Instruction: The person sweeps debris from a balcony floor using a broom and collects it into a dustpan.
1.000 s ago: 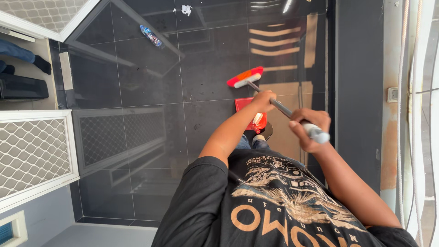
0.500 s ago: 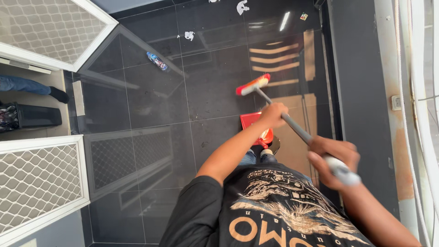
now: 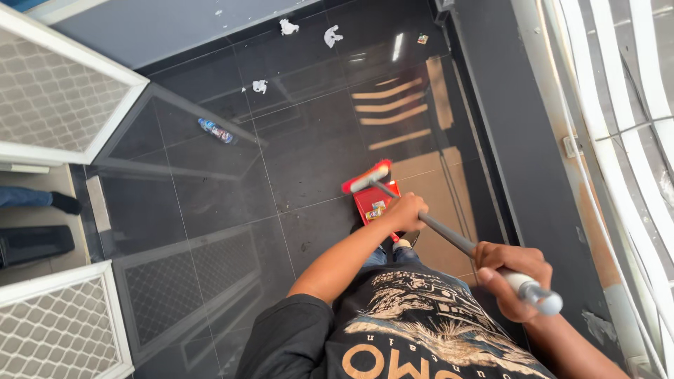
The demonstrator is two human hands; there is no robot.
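Right fingers: I see my right hand (image 3: pixel 511 279) wrapped tight around the pale grip at the top end of the broom handle (image 3: pixel 449 238).
Left fingers: my left hand (image 3: pixel 405 213) is closed round the grey shaft lower down, just above the dustpan.
Broom: the red broom head (image 3: pixel 366 176) rests on the dark floor tiles (image 3: pixel 210 203), touching the far edge of the red dustpan (image 3: pixel 372 202), which lies in front of my feet with small scraps in it.
Handling: I judge the broom light and stiff, the metal shaft a little slick; two well-spaced hands suit it, one at the end grip, one mid-shaft.
Around: a plastic bottle (image 3: pixel 215 130) and crumpled paper bits (image 3: pixel 289 27) lie well apart, further out near the wall.
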